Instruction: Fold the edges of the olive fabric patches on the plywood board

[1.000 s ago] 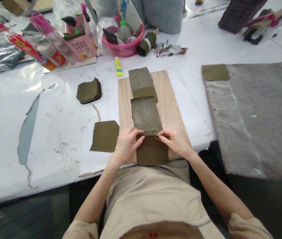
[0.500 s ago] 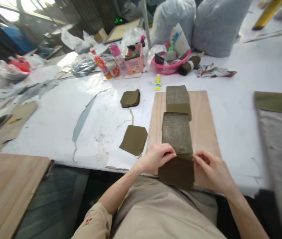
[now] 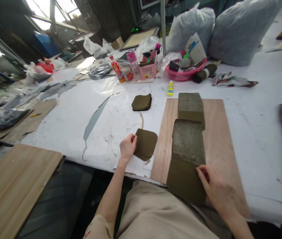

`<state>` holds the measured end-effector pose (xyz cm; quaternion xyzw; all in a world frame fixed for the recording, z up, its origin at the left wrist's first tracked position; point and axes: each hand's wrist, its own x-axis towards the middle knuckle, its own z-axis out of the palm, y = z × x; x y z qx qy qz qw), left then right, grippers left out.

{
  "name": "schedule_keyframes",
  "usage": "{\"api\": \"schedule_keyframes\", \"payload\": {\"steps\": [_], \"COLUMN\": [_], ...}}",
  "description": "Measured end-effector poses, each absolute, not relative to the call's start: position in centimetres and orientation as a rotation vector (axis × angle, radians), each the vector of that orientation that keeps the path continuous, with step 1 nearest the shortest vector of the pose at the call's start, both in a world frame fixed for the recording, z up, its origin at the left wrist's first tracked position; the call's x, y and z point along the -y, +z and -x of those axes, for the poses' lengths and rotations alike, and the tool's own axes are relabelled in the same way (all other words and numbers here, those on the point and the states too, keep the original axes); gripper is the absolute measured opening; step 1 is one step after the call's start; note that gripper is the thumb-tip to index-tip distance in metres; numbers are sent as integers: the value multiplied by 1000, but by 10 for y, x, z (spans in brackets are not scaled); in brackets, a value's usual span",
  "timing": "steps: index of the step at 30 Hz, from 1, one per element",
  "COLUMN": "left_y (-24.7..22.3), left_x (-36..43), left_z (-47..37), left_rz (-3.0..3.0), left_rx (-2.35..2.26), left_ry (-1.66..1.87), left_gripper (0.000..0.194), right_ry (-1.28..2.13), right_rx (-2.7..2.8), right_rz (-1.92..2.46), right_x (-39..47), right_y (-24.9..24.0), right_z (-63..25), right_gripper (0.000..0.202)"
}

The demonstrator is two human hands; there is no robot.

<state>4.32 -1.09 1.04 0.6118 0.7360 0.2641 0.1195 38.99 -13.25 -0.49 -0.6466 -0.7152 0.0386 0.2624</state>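
My left hand (image 3: 128, 146) pinches the left edge of the top olive piece in a small stack (image 3: 147, 143) on the white table. A wooden board (image 3: 219, 132) lies in front of me, and overlapping olive and grey-brown fabric pieces (image 3: 188, 141) run down it. The lowest olive part (image 3: 185, 177) hangs over the near edge. My right hand (image 3: 214, 186) has thumb and forefinger closed on the right edge of this strip, where the grey-brown part meets the olive part. A second olive stack (image 3: 141, 102) sits farther back.
Behind the board are a yellow tube (image 3: 170, 89), a pink basket (image 3: 184, 75) of supplies, a pink box (image 3: 149, 69) and bottles. Large grey sacks (image 3: 240, 33) stand behind. Another wooden board (image 3: 19, 186) is at the lower left. Grey fabric hangs at the right edge.
My left hand has let go of the strip's left edge and moved left to the near olive stack. My right hand stays at the strip's right edge. The view has shifted.
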Motion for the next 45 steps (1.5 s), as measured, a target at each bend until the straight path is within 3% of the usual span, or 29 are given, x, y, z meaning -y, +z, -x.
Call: {"api": "schedule_keyframes", "payload": {"steps": [14, 30, 37, 45], "left_y": [1, 9, 7, 37], "left_x": [5, -21, -23, -13], "left_z": [-43, -33, -35, -37], "left_rz": [-1959, -1648, -1664, -1584], "left_rx": [-2352, -2227, -2076, -1855], "left_ry": [635, 612, 800, 1060], "left_gripper": [18, 18, 11, 24], "right_ry": [75, 107, 122, 127], "right_rx": [1979, 1944, 1937, 1943], "right_rz": [1733, 1706, 1715, 1720], "right_x": [131, 132, 132, 132], "right_y": [-6, -5, -4, -3], "right_z": [-389, -389, -389, -389], "right_gripper": [30, 30, 31, 34]}}
